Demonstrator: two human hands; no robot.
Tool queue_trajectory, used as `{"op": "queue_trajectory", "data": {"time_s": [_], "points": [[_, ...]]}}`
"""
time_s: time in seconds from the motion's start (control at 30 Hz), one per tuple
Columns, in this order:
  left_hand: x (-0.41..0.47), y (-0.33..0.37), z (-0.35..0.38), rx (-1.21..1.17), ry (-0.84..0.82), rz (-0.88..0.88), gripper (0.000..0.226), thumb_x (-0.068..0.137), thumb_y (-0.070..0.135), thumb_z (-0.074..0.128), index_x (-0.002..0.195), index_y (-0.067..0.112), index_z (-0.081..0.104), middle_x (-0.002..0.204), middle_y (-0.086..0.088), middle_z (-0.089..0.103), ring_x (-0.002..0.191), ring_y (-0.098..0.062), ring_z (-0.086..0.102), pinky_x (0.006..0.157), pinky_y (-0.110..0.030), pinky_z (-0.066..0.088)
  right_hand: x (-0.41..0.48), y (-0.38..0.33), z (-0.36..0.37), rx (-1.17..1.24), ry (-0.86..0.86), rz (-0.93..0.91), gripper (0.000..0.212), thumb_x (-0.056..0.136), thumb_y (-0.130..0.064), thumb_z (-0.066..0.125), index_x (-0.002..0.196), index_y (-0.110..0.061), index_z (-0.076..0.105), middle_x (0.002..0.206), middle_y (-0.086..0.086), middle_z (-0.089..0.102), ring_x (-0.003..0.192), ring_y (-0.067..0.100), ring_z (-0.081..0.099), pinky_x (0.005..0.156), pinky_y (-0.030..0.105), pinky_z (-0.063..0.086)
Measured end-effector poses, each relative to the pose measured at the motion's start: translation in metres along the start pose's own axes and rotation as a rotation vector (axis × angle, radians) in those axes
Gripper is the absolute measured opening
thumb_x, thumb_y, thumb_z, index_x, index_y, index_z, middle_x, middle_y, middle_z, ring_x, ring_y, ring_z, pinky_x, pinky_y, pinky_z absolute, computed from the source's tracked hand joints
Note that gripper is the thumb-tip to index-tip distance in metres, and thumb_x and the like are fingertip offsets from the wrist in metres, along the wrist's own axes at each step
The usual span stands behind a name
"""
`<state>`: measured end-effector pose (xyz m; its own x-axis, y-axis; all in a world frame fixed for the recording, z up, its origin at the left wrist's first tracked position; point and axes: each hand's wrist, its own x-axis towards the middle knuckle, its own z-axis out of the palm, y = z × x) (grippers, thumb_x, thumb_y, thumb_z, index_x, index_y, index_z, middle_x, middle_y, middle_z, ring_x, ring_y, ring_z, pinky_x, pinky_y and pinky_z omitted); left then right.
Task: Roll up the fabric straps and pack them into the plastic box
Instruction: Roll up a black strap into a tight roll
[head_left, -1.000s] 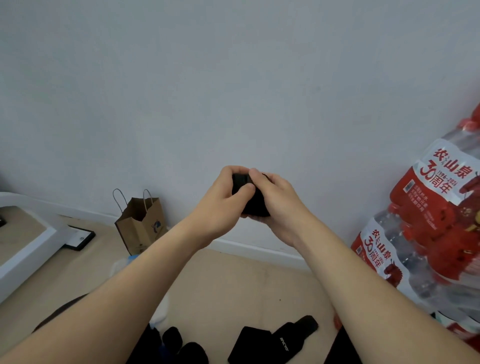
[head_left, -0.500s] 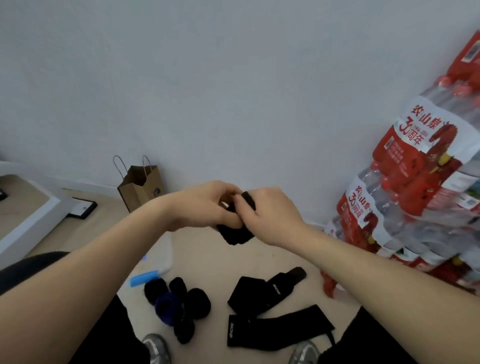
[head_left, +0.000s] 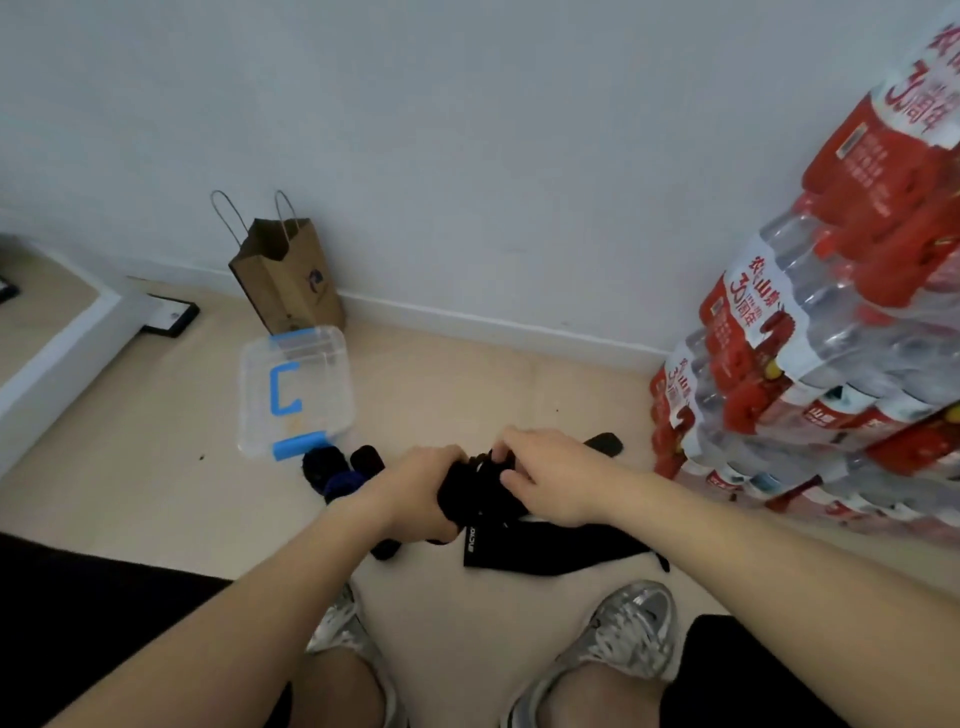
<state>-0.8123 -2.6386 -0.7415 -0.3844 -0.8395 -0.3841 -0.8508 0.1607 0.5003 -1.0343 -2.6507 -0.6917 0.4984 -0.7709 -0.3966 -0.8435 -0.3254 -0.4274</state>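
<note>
Both hands hold a rolled black fabric strap (head_left: 475, 493) low over the floor. My left hand (head_left: 421, 488) grips the roll from the left; my right hand (head_left: 550, 480) pinches its top edge from the right. An unrolled black strap (head_left: 540, 545) lies flat on the floor just below the hands. Several rolled straps (head_left: 337, 470), black and one blue, lie in a cluster to the left. The clear plastic box (head_left: 293, 387) with blue clips sits on the floor beyond them, its lid on.
A brown paper bag (head_left: 288, 278) stands against the wall behind the box. Stacked packs of bottled water (head_left: 810, 364) fill the right side. A white ledge (head_left: 62, 343) runs along the left. My two shoes (head_left: 623, 639) are at the bottom.
The view has tilted down and both hands have lowered the rolled strap from chest height to just above the floor. The box and my shoes have come into view.
</note>
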Motion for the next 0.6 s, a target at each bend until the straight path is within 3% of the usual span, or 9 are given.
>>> {"op": "queue_trajectory", "data": {"time_s": [0.07,0.13,0.27,0.33,0.43,0.53,0.6], "points": [[0.001,-0.027,0.034,0.018,-0.015,-0.097,0.045,0.077,0.031,0.082,0.105,0.029,0.048,0.100,0.006,0.058,0.089,-0.020,0.062,0.078,-0.039,0.057,0.009,0.012,0.016,-0.137,-0.124,0.076,0.016,0.109,-0.024,0.052,0.114,-0.014,0.063,0.106,0.006,0.064,0.095,0.032,0.064,0.080,0.045,0.056],[0.000,-0.048,0.061,0.081,-0.005,-0.155,0.049,0.080,0.038,0.082,0.112,0.027,0.046,0.105,0.005,0.056,0.094,-0.022,0.061,0.080,-0.043,0.057,0.016,0.024,0.039,-0.219,-0.224,0.139,0.018,0.110,-0.022,0.050,0.111,-0.011,0.064,0.103,0.009,0.064,0.088,0.030,0.064,0.065,0.039,0.050],[0.012,-0.071,0.101,0.378,0.035,-0.148,0.056,0.087,0.048,0.072,0.132,0.027,0.045,0.119,0.004,0.059,0.109,-0.023,0.055,0.087,-0.039,0.042,0.027,0.049,0.091,-0.259,-0.384,0.267,0.011,0.110,-0.017,0.051,0.110,-0.011,0.061,0.094,0.004,0.057,0.079,0.022,0.058,0.059,0.033,0.044],[0.020,-0.075,0.112,0.470,0.032,-0.182,0.062,0.087,0.045,0.071,0.139,0.025,0.044,0.127,0.002,0.060,0.118,-0.027,0.052,0.095,-0.041,0.037,0.034,0.059,0.115,-0.166,-0.350,0.311,0.024,0.109,-0.019,0.055,0.131,-0.012,0.060,0.113,0.008,0.061,0.096,0.026,0.063,0.070,0.035,0.050],[0.030,-0.078,0.120,0.559,0.028,-0.228,0.066,0.085,0.036,0.075,0.142,0.022,0.046,0.135,-0.004,0.053,0.119,-0.030,0.050,0.095,-0.041,0.038,0.042,0.068,0.146,-0.082,-0.090,0.302,0.048,0.107,-0.024,0.060,0.151,-0.021,0.042,0.141,0.010,0.051,0.125,0.031,0.053,0.089,0.042,0.048],[0.033,-0.077,0.124,0.601,0.047,-0.217,0.067,0.085,0.030,0.077,0.143,0.020,0.047,0.136,-0.008,0.048,0.116,-0.032,0.050,0.091,-0.041,0.040,0.048,0.064,0.174,0.001,-0.027,0.301,0.059,0.105,-0.034,0.064,0.156,-0.026,0.036,0.146,0.006,0.053,0.136,0.029,0.048,0.107,0.045,0.043],[0.033,-0.076,0.123,0.609,0.072,-0.170,0.066,0.083,0.029,0.078,0.142,0.020,0.049,0.132,-0.010,0.051,0.112,-0.033,0.051,0.088,-0.042,0.040,0.049,0.059,0.193,-0.031,-0.033,0.330,0.054,0.104,-0.040,0.065,0.151,-0.024,0.042,0.141,0.006,0.057,0.135,0.029,0.051,0.111,0.045,0.039]]}}
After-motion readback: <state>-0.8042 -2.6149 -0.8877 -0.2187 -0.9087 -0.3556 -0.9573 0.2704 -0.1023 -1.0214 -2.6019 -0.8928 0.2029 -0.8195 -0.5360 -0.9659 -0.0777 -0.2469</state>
